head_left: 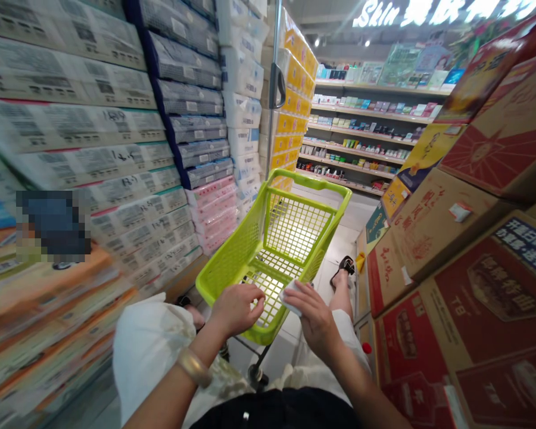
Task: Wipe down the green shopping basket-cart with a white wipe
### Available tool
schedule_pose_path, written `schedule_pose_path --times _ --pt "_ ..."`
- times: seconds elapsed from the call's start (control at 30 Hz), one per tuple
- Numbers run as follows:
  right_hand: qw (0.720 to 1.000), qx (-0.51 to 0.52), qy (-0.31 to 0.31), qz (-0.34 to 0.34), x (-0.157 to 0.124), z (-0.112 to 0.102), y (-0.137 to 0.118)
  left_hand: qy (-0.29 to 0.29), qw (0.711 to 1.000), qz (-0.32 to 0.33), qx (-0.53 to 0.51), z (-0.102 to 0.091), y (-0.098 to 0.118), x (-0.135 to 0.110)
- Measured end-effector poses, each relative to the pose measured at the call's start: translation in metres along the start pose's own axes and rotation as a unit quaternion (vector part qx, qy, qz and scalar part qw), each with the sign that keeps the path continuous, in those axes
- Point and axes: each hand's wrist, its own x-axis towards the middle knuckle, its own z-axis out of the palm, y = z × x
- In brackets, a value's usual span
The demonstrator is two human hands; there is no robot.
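A lime-green plastic shopping cart (232, 268) stands between my knees, its basket of open grid mesh with a handle bar at the far end. My right hand (310, 307) holds a folded white cloth or tissue (293, 300) against the near right part of the basket's rim. The fingers lie over the white piece, and part of it is hidden beneath them. Over the near left side of the basket is my left hand (237, 307), its fingers loosely curled in, with nothing visible in them. A gold-coloured bangle (193, 367) circles the left wrist.
Stacked packs (129, 155) rise close on the left, beside yellow cartons (295, 107) and a door handle (277, 86). Red and brown cardboard boxes (429, 238) crowd the right. Shelves of small goods (361, 128) line the back. A cart wheel (256, 375) rests near my feet.
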Motion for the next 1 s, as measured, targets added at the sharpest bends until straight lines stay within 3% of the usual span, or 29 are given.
schedule_pose_path --times 0.2,0.37,0.57,0.77,0.93,1.0 --pt "0.995 0.028 -0.081 -0.058 -0.002 0.007 -0.013 -0.005 1.0 0.005 0.008 -0.002 0.0 -0.003" --pt "1.0 -0.002 -0.011 -0.002 0.004 0.001 0.0 -0.02 1.0 0.004 0.013 -0.005 0.001 -0.006" --pt "0.993 0.018 -0.084 -0.082 -0.002 0.004 -0.012 -0.02 1.0 0.005 0.007 -0.007 0.001 -0.011" --pt "1.0 0.003 0.013 0.018 0.004 0.001 0.002 -0.02 1.0 -0.004 0.014 -0.009 0.0 -0.015" --pt "0.995 0.023 -0.075 -0.065 0.001 0.004 -0.012 -0.025 1.0 -0.004 0.018 -0.01 0.0 -0.017" --pt "0.996 0.021 -0.068 -0.058 0.004 0.002 -0.007 -0.027 0.999 -0.007 0.02 -0.01 -0.001 -0.017"
